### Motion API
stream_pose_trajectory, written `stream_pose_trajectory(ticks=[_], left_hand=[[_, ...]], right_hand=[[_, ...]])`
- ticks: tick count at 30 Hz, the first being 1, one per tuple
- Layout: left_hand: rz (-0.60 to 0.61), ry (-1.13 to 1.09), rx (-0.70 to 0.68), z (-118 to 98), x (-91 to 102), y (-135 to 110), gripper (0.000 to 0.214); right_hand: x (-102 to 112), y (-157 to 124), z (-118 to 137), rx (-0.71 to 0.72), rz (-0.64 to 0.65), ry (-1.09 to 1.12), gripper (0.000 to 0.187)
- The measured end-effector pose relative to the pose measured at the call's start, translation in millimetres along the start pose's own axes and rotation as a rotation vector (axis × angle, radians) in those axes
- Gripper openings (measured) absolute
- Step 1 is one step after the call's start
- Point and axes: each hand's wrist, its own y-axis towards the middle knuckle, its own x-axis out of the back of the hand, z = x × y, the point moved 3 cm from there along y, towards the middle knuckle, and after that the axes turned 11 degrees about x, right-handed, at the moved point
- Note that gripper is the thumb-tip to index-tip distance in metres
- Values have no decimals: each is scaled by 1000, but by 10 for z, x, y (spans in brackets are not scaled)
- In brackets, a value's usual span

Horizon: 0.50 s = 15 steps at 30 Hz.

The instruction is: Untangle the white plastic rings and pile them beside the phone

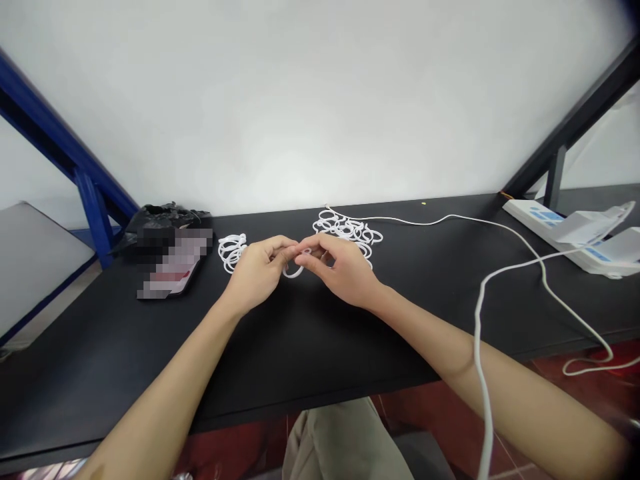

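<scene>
While pinched by left hand [257, 273] and right hand [346, 270], white ring [294, 273] between them.

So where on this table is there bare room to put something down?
Bare: the table front left, below the phone, and between the right hand and the white cable. Crowded: around the left hand, the white ring, the small ring pile and the large ring pile.

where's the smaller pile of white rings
Head view: the smaller pile lies left of centre on the black table, between the left hand and the phone.
</scene>
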Motion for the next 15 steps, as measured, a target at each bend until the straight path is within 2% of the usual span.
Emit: stream_pose_trajectory(ticks=[4,9,15], left_hand=[[-11,20,-8,-15,-2,-7,34],[-95,69,-20,-68,-5,-50,40],[-82,156,-132,-123,-65,-92,42]], right_hand=[[16,5,-21,-46,-22,26,17],[78,32,-72,-131,-115,9,14],[119,62,-63,-141,-117,-91,14]])
